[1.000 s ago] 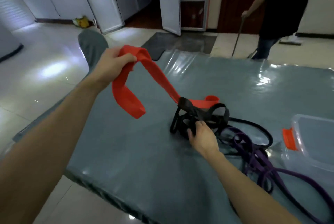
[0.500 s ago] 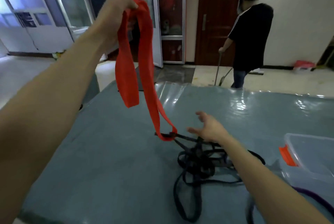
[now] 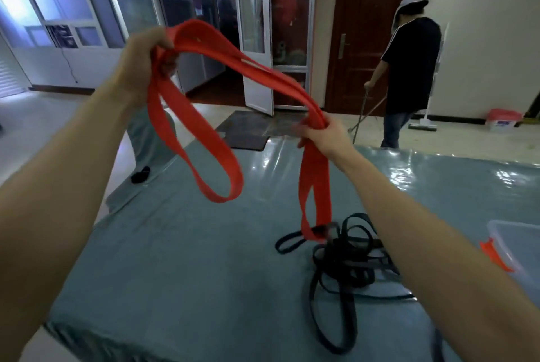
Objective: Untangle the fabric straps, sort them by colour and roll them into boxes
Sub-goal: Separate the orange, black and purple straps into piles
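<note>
A wide red strap [image 3: 248, 68] stretches in the air between my two hands. My left hand [image 3: 143, 65] grips one end high up, and a loop of it hangs below that hand. My right hand [image 3: 324, 135] grips the strap further along. From there a second red loop drops down to a tangle of black straps [image 3: 342, 262] on the table, where its bottom end still sits caught in the black pile. A clear plastic box [image 3: 523, 247] with an orange clip [image 3: 493, 253] stands at the right edge.
The table [image 3: 190, 259] is covered in grey-green cloth under shiny plastic. A person in a black shirt stands beyond the far edge [image 3: 409, 75], holding a mop handle. A glass door [image 3: 254, 37] stands open behind.
My right hand has risen from over the black tangle and taken hold of the red strap. My left hand has come down a little, and the strap now spans both hands.
</note>
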Demonstrator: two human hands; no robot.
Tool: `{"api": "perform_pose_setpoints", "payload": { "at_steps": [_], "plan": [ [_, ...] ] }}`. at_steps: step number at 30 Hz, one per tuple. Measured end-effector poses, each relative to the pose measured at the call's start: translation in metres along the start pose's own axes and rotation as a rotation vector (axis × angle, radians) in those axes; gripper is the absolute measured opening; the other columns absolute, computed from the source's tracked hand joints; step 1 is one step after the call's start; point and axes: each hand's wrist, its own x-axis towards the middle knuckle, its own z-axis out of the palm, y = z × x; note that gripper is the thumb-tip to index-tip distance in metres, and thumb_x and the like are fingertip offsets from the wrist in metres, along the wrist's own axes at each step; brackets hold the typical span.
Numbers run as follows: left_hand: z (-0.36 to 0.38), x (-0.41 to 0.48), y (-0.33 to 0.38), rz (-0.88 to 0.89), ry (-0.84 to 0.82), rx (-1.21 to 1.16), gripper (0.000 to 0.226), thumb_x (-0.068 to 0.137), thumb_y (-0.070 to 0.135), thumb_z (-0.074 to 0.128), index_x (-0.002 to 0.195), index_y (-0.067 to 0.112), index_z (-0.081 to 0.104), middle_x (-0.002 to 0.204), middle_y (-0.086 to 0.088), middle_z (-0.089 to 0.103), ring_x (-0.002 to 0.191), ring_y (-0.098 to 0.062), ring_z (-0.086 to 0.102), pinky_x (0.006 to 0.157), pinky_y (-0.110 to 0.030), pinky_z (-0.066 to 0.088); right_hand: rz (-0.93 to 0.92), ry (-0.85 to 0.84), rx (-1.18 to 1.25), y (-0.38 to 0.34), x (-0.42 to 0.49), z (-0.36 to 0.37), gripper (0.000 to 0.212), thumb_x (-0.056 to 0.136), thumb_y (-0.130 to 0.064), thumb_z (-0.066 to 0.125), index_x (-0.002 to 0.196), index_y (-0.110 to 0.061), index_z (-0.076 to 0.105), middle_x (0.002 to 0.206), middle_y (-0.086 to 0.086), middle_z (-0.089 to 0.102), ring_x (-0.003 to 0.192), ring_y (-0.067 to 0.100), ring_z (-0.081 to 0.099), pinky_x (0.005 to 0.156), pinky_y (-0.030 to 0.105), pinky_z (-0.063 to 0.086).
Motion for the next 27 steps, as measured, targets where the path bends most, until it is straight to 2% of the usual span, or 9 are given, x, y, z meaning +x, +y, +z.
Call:
{"api": "perform_pose_setpoints", "payload": {
  "at_steps": [4,9,11,15,18,21,23,25,27],
  "plan": [
    [-0.029,-0.01,-0.061,-0.13,0.117,-0.013,0.012,0.064,0.028,0.062,0.068,0.023,0.052,0.055,0.006,0.046,0.051,-0.013,0.037,0.052,-0.027,0.031,0.21,-0.48,-0.711,0.044,-0.04,-0.014,0.018,0.094,-0.036,0.084,0.097,-0.02,0.075,0.091,-0.001,0.08,0.088,0.02,0.077,0.08,0.031,0.058],
    [-0.045,-0.033,-0.141,-0.374,0.185,0.072,0.022,0.052,0.04,0.07,0.062,0.023,0.062,0.054,0.003,0.054,0.049,-0.017,0.049,0.05,-0.028,0.039,0.086,-0.247,-0.305,0.031,-0.039,-0.022,0.014,0.097,-0.031,0.081,0.102,-0.018,0.078,0.098,0.002,0.084,0.093,0.02,0.082,0.089,0.035,0.065],
    [-0.044,-0.04,-0.167,-0.381,0.172,0.193,0.019,0.053,0.036,0.069,0.062,0.019,0.066,0.063,-0.005,0.06,0.062,-0.025,0.052,0.059,-0.035,0.039,0.155,-0.31,-0.447,0.042,-0.047,-0.019,0.017,0.098,-0.029,0.08,0.1,-0.012,0.076,0.099,0.005,0.082,0.095,0.022,0.08,0.091,0.04,0.063],
    [-0.03,-0.066,-0.214,-0.429,-0.028,0.77,0.034,0.083,0.035,0.063,0.1,0.01,0.078,0.106,-0.024,0.076,0.101,-0.036,0.072,0.09,-0.049,0.057,0.225,-0.135,-0.456,0.052,-0.05,-0.011,0.022,0.1,-0.023,0.077,0.094,-0.002,0.077,0.098,0.015,0.081,0.092,0.025,0.078,0.096,0.05,0.061],
    [0.002,-0.094,-0.232,-0.492,-0.267,1.123,0.086,0.097,0.031,0.077,0.165,0.002,0.034,0.164,-0.028,0.038,0.154,-0.043,0.039,0.125,-0.052,0.036,0.134,-0.04,-0.516,0.025,-0.035,-0.008,0.014,0.091,-0.019,0.083,0.089,-0.005,0.08,0.095,0.019,0.081,0.091,0.033,0.078,0.093,0.055,0.061],
    [0.062,-0.105,-0.212,-0.251,-0.533,0.817,0.135,0.081,0.041,0.095,0.174,0.021,-0.001,0.179,-0.003,0.011,0.164,-0.022,0.018,0.132,-0.044,0.025,0.065,-0.183,-0.783,0.005,-0.028,0.004,0.021,0.082,-0.016,0.09,0.099,-0.006,0.081,0.097,0.013,0.081,0.093,0.029,0.077,0.086,0.044,0.064],
    [0.103,-0.108,-0.198,-0.197,-0.607,0.608,0.152,0.066,0.054,0.103,0.172,0.034,-0.004,0.174,0.01,0.02,0.154,-0.009,0.027,0.125,-0.036,0.031,-0.027,-0.266,-0.895,-0.005,-0.029,0.017,0.034,0.082,-0.011,0.087,0.114,-0.008,0.075,0.109,0.008,0.078,0.101,0.025,0.073,0.083,0.034,0.059],
    [0.135,-0.107,-0.192,-0.187,-0.595,0.569,0.139,0.065,0.045,0.105,0.17,0.03,0.014,0.155,0.008,0.048,0.137,-0.008,0.053,0.108,-0.03,0.048,-0.13,-0.314,-0.963,-0.008,-0.03,0.028,0.041,0.081,-0.009,0.083,0.119,-0.011,0.07,0.106,0.004,0.073,0.101,0.025,0.068,0.079,0.032,0.056],
    [0.156,-0.098,-0.196,-0.191,-0.59,0.611,0.076,0.074,0.023,0.099,0.139,0.015,0.059,0.116,0.001,0.074,0.107,-0.019,0.073,0.083,-0.033,0.059,-0.179,-0.305,-0.938,-0.005,-0.027,0.027,0.041,0.08,-0.007,0.079,0.118,-0.014,0.066,0.096,-0.004,0.066,0.099,0.023,0.067,0.071,0.027,0.051]
  ]
}}
